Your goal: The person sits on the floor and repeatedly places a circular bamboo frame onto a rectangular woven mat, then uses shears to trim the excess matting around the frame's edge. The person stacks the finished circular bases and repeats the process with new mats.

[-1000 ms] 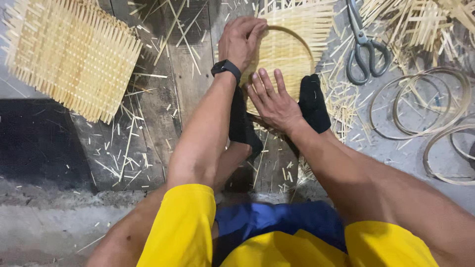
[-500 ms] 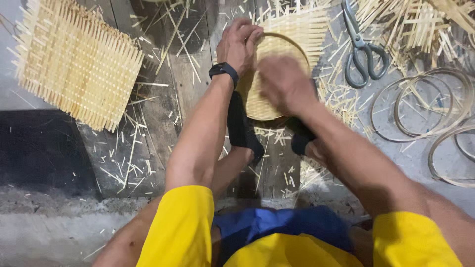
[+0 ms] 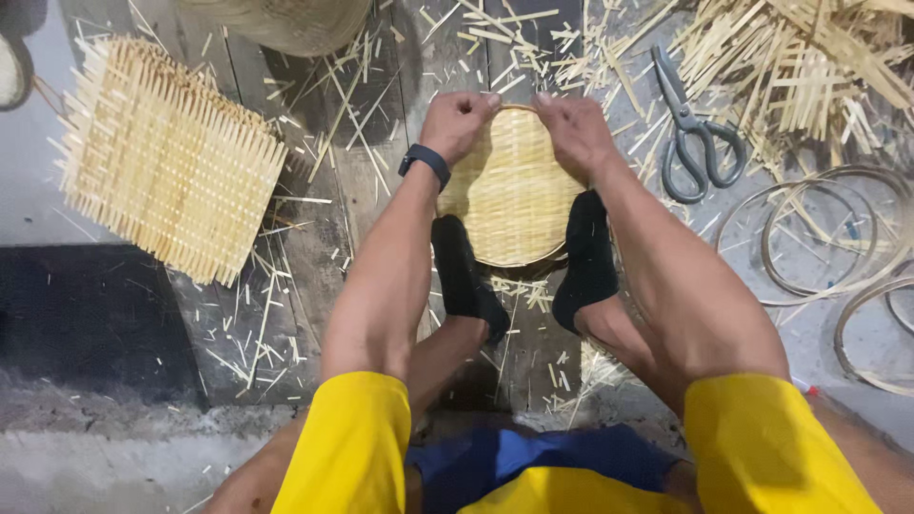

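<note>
bamboo round mat [image 3: 509, 195] pinned under both feet

left hand [image 3: 457, 124] and right hand [image 3: 571, 128] both clench its far rim, side by side.

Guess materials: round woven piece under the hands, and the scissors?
Round woven disc: looks like thin bamboo or similar plant strips, pale yellow, matte, crossing weave visible. Scissors: grey metal throughout by the look, dull sheen, handles included.

At upper left I see a square woven bamboo mat [image 3: 167, 162], grey scissors [image 3: 695, 143] at upper right beside loose bamboo strips [image 3: 809, 67], and coiled hoops [image 3: 828, 247] at right.
</note>
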